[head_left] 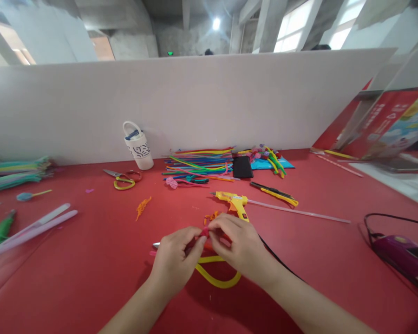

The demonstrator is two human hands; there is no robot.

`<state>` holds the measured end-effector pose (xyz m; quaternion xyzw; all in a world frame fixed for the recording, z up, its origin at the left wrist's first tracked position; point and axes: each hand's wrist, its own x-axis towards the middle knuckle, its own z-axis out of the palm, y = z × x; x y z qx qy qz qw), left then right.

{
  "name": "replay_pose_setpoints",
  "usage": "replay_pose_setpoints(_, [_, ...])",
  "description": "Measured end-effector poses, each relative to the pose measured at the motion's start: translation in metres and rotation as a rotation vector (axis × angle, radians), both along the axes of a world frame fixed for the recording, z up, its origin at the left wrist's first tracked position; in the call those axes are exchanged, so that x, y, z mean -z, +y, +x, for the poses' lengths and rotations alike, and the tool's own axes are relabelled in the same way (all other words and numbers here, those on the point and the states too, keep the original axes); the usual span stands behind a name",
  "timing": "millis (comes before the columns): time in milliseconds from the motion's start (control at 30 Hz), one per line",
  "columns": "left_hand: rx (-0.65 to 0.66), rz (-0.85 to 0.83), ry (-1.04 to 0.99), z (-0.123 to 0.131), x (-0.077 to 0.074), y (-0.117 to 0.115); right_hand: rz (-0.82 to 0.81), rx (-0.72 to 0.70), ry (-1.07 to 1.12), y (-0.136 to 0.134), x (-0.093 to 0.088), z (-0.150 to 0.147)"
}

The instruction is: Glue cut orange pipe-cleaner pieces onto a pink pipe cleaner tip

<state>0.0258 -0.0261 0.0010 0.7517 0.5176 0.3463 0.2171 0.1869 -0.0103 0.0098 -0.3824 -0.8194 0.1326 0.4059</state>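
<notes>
Both of my hands meet over the middle of the red table. Between thumb and fingertips, my left hand [177, 257] pinches a small pinkish-red fuzzy piece, which looks like pipe cleaner [205, 231]. My right hand [242, 246] pinches the same piece from the other side; its exact shape is mostly covered by fingers. A pink end [153, 253] sticks out left of my left hand. Under the hands lie scissors with a large yellow handle loop [220, 282], partly hidden. Just beyond them are a curled orange piece [212, 217] and a yellow glue gun [232, 200].
Several coloured pipe cleaners [198, 162] lie at the back beside a black flat object [243, 167]. Another pair of scissors [121, 178] rests near a white cup [139, 150]. A cutter [277, 194] lies right, a purple corded device [402, 255] far right, a green-handled tool [3, 229] left.
</notes>
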Motion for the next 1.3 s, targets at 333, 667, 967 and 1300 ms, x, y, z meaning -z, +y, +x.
replay_pose_setpoints(333, [0.018,0.377,0.322,0.001,0.007,-0.001,0.195,0.16,-0.194,-0.005,0.001,-0.005])
replay_pose_setpoints(667, [-0.017,0.305,0.247,0.004,0.004,-0.004,-0.217,0.139,0.054,-0.004,-0.003,-0.009])
replay_pose_setpoints(967, [0.218,-0.399,-0.477,-0.002,-0.013,0.005,-0.911,-0.277,0.619,0.01,-0.006,0.001])
replay_pose_setpoints(1300, [0.139,-0.41,-0.472,-0.001,-0.009,0.002,-1.003,-0.36,0.663,0.009,-0.001,0.001])
